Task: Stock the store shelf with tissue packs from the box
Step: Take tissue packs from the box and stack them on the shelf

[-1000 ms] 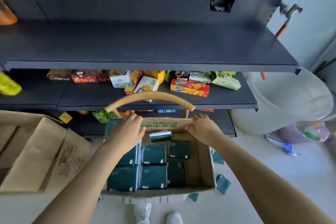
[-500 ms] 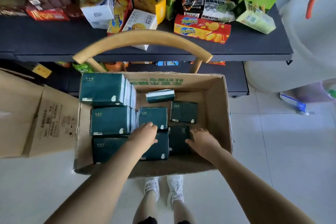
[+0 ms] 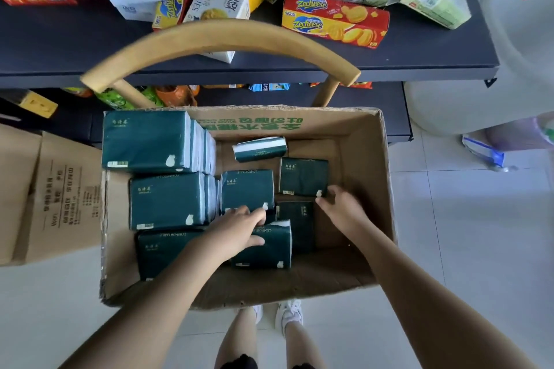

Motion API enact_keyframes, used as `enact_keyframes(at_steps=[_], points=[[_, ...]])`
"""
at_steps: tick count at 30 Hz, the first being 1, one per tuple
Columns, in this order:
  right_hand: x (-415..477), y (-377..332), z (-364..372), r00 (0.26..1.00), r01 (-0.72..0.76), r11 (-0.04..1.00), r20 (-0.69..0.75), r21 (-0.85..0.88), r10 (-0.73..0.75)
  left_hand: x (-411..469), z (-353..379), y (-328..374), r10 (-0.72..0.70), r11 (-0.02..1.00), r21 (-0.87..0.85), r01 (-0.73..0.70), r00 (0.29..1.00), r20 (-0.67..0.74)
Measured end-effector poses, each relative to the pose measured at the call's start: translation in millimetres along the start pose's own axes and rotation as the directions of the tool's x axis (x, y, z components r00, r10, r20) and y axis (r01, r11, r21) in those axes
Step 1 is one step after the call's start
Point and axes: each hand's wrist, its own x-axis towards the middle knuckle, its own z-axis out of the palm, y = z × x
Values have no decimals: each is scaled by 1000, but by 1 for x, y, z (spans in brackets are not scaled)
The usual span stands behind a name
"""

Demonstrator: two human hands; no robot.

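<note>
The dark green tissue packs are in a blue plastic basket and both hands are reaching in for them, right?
Not quite. In the head view the dark green tissue packs lie in a brown cardboard box, not a blue plastic basket. The left hand and the right hand do both reach in for them.

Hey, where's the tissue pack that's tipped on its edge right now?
In the head view, the tipped pack lies near the far wall of the cardboard box, mid-width, just beyond the flat pack by the right hand.
</note>
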Motion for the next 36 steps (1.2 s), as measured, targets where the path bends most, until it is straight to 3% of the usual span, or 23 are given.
enact_keyframes(at_steps=[4,7,13,17,21,27,36], points=[[34,-4,3,993,-97,973,-38,209,107,1,-7,0,0,988,-153,-14,996,-92],[55,-2,15,984,-129,939,-74,320,161,6,-10,-2,-123,923,-382,40,973,-196],[74,2,35,981,-93,914,-123,396,153,18,-5,-9,-336,812,-550,193,926,-171],[78,4,34,979,-120,855,-83,504,186,12,-7,-5,-418,646,-738,196,899,-127],[54,0,6,982,-83,860,-104,503,156,-9,-19,5,-436,516,-852,84,882,-178],[-27,-25,-63,969,107,913,-249,394,-6,-77,-74,42,-497,377,-922,-93,820,-286],[-171,-113,-211,854,459,817,-428,350,-296,-208,-205,102,-567,387,-789,-477,552,-611]])
